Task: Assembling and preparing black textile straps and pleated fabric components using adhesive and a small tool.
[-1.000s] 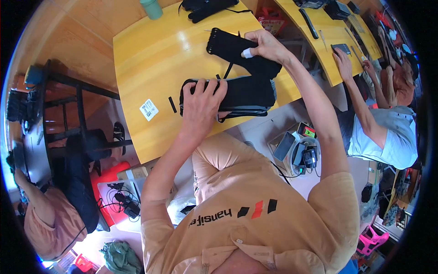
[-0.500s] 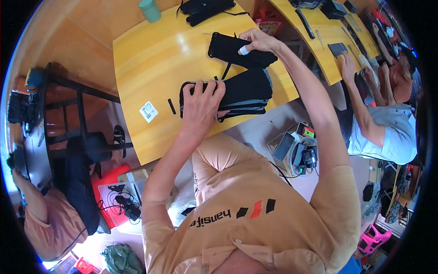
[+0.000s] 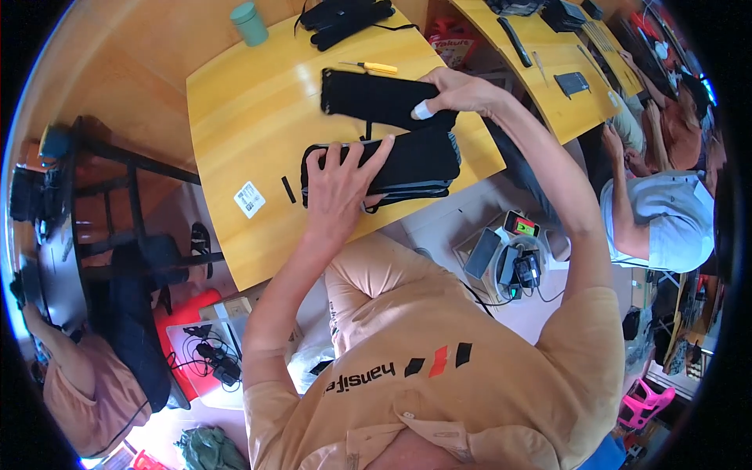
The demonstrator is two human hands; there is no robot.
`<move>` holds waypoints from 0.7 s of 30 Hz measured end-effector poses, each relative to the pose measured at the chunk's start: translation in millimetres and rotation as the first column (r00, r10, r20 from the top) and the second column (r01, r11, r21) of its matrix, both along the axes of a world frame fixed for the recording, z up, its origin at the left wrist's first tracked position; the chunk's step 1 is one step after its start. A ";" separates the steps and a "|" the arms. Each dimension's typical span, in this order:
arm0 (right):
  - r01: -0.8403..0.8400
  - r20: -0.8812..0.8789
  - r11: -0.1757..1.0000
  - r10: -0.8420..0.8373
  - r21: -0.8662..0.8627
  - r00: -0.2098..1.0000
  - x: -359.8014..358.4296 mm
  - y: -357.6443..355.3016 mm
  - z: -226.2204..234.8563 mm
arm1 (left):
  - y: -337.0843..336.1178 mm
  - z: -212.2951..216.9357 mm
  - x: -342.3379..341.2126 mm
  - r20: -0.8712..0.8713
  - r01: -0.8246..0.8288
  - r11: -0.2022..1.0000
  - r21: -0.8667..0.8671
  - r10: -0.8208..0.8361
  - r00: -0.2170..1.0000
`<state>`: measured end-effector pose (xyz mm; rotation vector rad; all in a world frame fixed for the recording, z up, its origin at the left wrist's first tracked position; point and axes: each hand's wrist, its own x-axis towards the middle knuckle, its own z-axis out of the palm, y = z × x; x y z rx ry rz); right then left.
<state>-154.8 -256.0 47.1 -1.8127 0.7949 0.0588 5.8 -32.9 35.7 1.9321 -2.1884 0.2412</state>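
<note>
My left hand [image 3: 338,184] grips the left end of a stack of black fabric pieces [image 3: 419,162], its fingers spread over the top and its thumb partly hidden at the near side. Grey layers show along the stack's edge. In my right hand [image 3: 462,90], thumb on top, is the right end of a single flat black fabric piece [image 3: 368,94], held just beyond the stack. A white wrap covers the right thumb. Past the held piece lies a screwdriver [image 3: 380,68] with a yellow handle. A short black strip [image 3: 288,189] lies left of the stack.
The yellow wooden table [image 3: 235,149] also bears a white label [image 3: 250,200], a green canister [image 3: 249,23] and black padded items [image 3: 345,22]. A bin of electronics [image 3: 517,262] stands below right. Two people work at the right, and another person sits at the left.
My right hand has drawn the single black piece nearer and lower, and its free end now reaches farther left. The yellow screwdriver has come into sight. The left hand stays on the stack.
</note>
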 end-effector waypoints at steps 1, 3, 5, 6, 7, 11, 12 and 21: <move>-0.089 0.028 0.982 0.095 -0.168 0.995 6.8 10.1 9.0 | 1.7 -1.9 2.4 0.019 -0.010 1.000 -0.010 0.010 1.000; -0.202 -0.059 0.845 0.200 -0.496 0.978 16.4 28.9 27.8 | 3.6 -4.2 4.3 0.037 -0.021 1.000 -0.015 0.021 0.999; -0.016 0.031 0.967 0.025 -0.254 0.999 -2.6 -1.2 -3.3 | 3.5 -1.7 -0.6 0.033 -0.019 1.000 -0.017 0.020 0.999; 0.160 0.074 0.987 -0.160 0.016 0.984 -10.0 -11.7 -14.8 | 3.2 -2.3 -1.5 0.032 -0.013 1.000 -0.017 0.014 0.999; 0.271 -0.015 0.959 -0.270 0.087 0.963 -8.8 -8.5 -16.3 | 3.9 -3.9 0.5 0.019 -0.025 1.000 -0.009 0.025 1.000; 0.536 -0.120 0.821 -0.522 0.196 0.844 -34.4 -31.3 -75.1 | 2.0 -8.2 3.6 0.017 0.057 0.998 -0.020 -0.057 0.998; 0.517 -0.132 0.840 -0.500 0.166 0.856 -30.9 -21.3 -68.2 | 3.3 -5.7 3.8 0.054 0.019 1.000 0.019 -0.020 0.998; -0.055 0.159 0.875 0.149 -0.482 0.976 22.6 9.0 22.0 | -9.0 4.0 5.2 0.035 0.029 0.997 0.067 -0.032 0.999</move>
